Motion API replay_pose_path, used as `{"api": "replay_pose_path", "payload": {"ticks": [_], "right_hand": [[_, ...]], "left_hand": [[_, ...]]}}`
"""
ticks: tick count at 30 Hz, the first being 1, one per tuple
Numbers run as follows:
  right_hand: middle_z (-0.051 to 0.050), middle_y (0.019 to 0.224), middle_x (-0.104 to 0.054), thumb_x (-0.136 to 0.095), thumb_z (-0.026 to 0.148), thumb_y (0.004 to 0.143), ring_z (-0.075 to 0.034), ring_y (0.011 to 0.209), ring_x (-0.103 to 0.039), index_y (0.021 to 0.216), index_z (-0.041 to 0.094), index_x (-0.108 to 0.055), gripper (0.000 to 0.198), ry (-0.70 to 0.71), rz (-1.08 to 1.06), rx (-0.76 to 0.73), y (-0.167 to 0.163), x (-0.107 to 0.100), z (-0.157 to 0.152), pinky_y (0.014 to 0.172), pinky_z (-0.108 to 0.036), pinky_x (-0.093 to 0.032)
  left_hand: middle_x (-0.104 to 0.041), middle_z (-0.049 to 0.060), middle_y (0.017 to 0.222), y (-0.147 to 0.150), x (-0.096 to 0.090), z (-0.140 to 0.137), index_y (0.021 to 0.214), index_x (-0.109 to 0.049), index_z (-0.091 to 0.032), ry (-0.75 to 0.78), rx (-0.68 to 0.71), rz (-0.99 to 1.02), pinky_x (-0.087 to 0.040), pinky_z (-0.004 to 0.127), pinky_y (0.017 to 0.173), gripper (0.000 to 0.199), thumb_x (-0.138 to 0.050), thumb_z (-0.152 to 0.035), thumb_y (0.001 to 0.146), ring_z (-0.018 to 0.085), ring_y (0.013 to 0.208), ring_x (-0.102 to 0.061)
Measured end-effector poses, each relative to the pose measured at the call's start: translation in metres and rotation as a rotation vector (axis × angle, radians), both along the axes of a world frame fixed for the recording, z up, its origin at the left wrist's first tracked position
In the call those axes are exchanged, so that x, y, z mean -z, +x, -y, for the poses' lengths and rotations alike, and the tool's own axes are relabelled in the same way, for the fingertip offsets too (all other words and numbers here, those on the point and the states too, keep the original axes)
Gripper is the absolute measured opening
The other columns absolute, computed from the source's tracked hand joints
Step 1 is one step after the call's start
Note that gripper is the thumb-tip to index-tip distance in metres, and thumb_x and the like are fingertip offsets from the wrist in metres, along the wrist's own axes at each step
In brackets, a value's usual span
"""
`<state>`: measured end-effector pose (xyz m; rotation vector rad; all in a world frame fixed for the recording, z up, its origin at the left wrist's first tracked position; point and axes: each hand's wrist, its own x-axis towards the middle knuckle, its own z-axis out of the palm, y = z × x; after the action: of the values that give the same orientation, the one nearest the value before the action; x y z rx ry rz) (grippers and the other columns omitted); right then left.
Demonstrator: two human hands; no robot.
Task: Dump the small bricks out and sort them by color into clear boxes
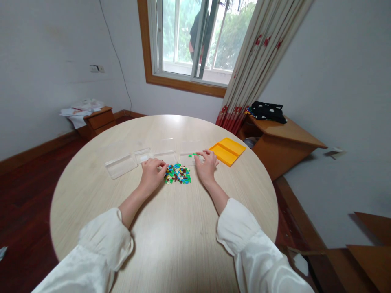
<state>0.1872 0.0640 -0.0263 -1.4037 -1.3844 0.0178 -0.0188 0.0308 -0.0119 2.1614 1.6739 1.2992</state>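
A pile of small mixed pieces, in green, blue, brown and yellowish white, lies mid-table. My left hand rests at the pile's left edge, fingers curled and thumb against the fingertips; whatever they hold is too small to make out. Over the rightmost clear plastic box is my right hand, palm down, its thumb and bent fingers apart. A few green pieces lie in that box beside the right fingertips. Its right part is hidden by the hand.
More clear boxes stand in a row: one at far left, a smaller one and another. A yellow two-part tray lies right of my right hand. All are on a round wooden table. A wooden cabinet stands beyond its right edge.
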Motion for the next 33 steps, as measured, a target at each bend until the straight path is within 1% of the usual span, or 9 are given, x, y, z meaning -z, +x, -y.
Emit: {"api": "replay_pose_path", "payload": {"ticks": [3,5,7,11,14,19,24,29,33], "right_hand": [[-0.01,0.11,-0.054,-0.057,0.03,0.082,-0.027,0.103,-0.046,0.091,0.023,-0.068,0.016,0.007,0.022,0.031,-0.002,-0.003,0.002,0.092,-0.048,-0.031],[-0.01,0.109,-0.055,-0.058,0.026,0.082,-0.027,0.104,-0.047,0.093,0.022,-0.068,0.016,0.0,0.057,-0.024,-0.006,-0.006,0.006,0.092,-0.046,-0.032],[-0.009,0.106,-0.057,-0.059,0.022,0.081,-0.025,0.103,-0.05,0.09,0.021,-0.069,0.013,-0.002,0.118,-0.15,-0.012,-0.01,0.012,0.091,-0.043,-0.033],[-0.004,0.096,-0.064,-0.063,0.019,0.08,-0.02,0.097,-0.055,0.08,0.022,-0.069,0.006,-0.026,0.322,-0.488,-0.028,-0.015,0.026,0.09,-0.038,-0.032],[-0.003,0.098,-0.067,-0.066,0.021,0.08,-0.019,0.098,-0.056,0.081,0.022,-0.069,0.004,-0.053,0.431,-0.622,-0.035,-0.016,0.032,0.091,-0.038,-0.029],[-0.003,0.096,-0.07,-0.065,0.025,0.082,-0.019,0.096,-0.057,0.086,0.022,-0.07,0.007,-0.118,0.542,-0.711,-0.035,-0.02,0.036,0.091,-0.04,-0.026],[-0.003,0.092,-0.07,-0.064,0.026,0.085,-0.019,0.095,-0.057,0.088,0.021,-0.071,0.009,-0.165,0.586,-0.742,-0.033,-0.023,0.037,0.091,-0.04,-0.025],[-0.005,0.097,-0.069,-0.064,0.028,0.085,-0.019,0.096,-0.057,0.086,0.021,-0.072,0.011,-0.171,0.6,-0.764,-0.034,-0.023,0.037,0.09,-0.04,-0.026],[-0.004,0.096,-0.068,-0.064,0.029,0.084,-0.019,0.095,-0.057,0.085,0.021,-0.072,0.011,-0.166,0.59,-0.782,-0.034,-0.024,0.039,0.09,-0.039,-0.027]], "left_hand": [[-0.069,0.004,0.078,0.0,0.001,-0.001,0.068,-0.063,-0.02,-0.009,0.002,-0.005,-0.036,0.039,0.083,0.013,-0.057,-0.024,0.079,0.021,0.082,-0.06],[-0.07,0.004,0.08,-0.001,0.001,-0.001,0.07,-0.064,-0.019,-0.006,0.001,-0.006,-0.036,0.039,0.083,0.012,-0.056,-0.023,0.078,0.021,0.083,-0.06],[-0.07,0.004,0.081,-0.001,0.001,-0.002,0.072,-0.065,-0.019,-0.002,-0.007,-0.006,-0.036,0.04,0.083,0.011,-0.056,-0.022,0.078,0.021,0.082,-0.06],[-0.07,0.004,0.082,0.0,0.0,-0.002,0.075,-0.065,-0.02,0.009,-0.021,0.005,-0.036,0.039,0.082,0.011,-0.054,-0.019,0.077,0.021,0.081,-0.06],[-0.07,0.003,0.08,0.001,-0.003,-0.001,0.075,-0.064,-0.02,0.034,-0.028,0.041,-0.038,0.038,0.081,0.011,-0.053,-0.018,0.077,0.02,0.08,-0.06],[-0.068,0.002,0.077,0.001,-0.007,-0.001,0.076,-0.063,-0.019,0.064,-0.052,0.127,-0.041,0.035,0.078,0.01,-0.053,-0.018,0.076,0.017,0.072,-0.059],[-0.067,0.002,0.076,0.001,-0.008,0.0,0.074,-0.062,-0.019,0.06,-0.052,0.145,-0.042,0.033,0.076,0.009,-0.053,-0.018,0.074,0.016,0.07,-0.058],[-0.067,0.002,0.074,0.001,-0.011,0.002,0.071,-0.061,-0.019,0.08,-0.049,0.155,-0.042,0.034,0.075,0.009,-0.053,-0.019,0.074,0.017,0.068,-0.058],[-0.066,0.001,0.073,0.002,-0.011,0.002,0.07,-0.061,-0.019,0.074,-0.051,0.157,-0.042,0.034,0.076,0.008,-0.053,-0.02,0.074,0.016,0.068,-0.058]]}}
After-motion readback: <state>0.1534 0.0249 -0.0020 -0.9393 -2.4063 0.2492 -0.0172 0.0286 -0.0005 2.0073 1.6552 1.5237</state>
